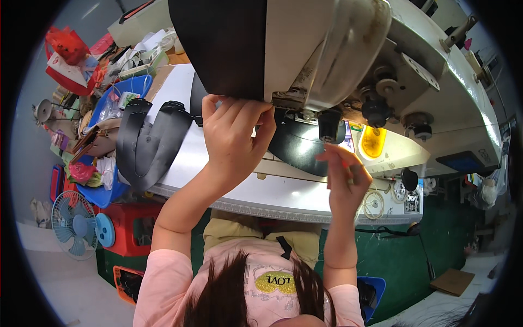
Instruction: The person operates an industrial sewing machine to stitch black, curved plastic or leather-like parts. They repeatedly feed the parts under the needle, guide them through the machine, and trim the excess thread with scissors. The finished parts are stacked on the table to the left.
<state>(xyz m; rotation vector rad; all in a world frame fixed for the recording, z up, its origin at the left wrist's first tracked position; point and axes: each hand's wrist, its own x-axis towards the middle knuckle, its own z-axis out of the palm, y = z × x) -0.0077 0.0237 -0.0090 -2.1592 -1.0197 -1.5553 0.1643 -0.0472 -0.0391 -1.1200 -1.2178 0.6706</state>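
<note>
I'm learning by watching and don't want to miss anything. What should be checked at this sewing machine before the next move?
1. Black sheet under the sewing machine: ok.
2. Left hand clear of the machine: not ok, fingers up at its head.
3. Right hand clear: not ok, fingertips close to the black knob.
4. Needle threaded: cannot tell, hidden.
5. Other black pieces off to the left: ok.

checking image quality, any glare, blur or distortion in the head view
In the head view, glare marks the sewing machine and the black piece beneath it; the right hand looks slightly blurred; the white table bows at its edge.
</note>
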